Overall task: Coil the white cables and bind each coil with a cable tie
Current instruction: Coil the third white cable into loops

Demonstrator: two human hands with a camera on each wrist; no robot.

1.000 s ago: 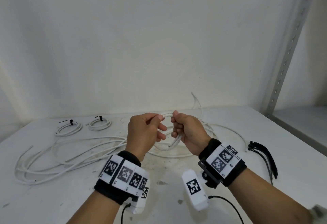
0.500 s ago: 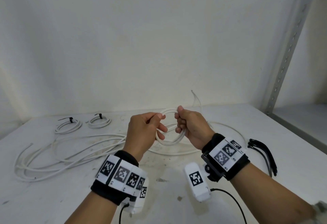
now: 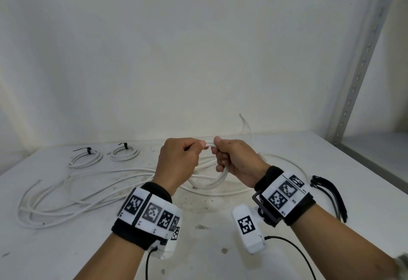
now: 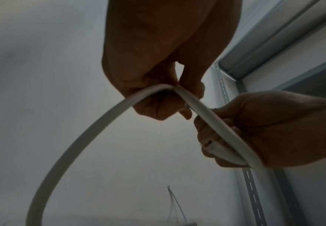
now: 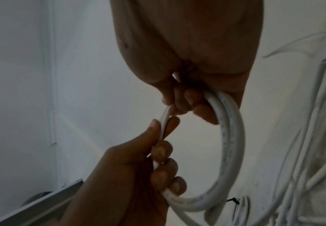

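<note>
Above the table's middle, both hands hold a small coil of white cable point(image 3: 213, 182). My left hand point(image 3: 199, 147) pinches the top of the loop between thumb and fingers. My right hand point(image 3: 217, 155) grips the coil's right side, fingers curled round two turns. In the left wrist view the cable point(image 4: 84, 134) arcs down from my left hand point(image 4: 170, 99) and across into the right hand point(image 4: 274, 130). The right wrist view shows the doubled loop point(image 5: 232, 145) hanging from my right hand point(image 5: 187, 105), with the left hand point(image 5: 154, 152) holding its other side.
Several loose white cables point(image 3: 66, 198) sprawl over the table's left and middle. Two small coils bound with black ties point(image 3: 86, 158) point(image 3: 124, 153) lie at the back left. A bunch of black cable ties point(image 3: 329, 193) lies to the right. A metal shelf upright point(image 3: 362, 63) stands at the right.
The two hands have drawn closer together at the top of the loop, and the coil has risen slightly. The loose cables on the table have barely shifted.
</note>
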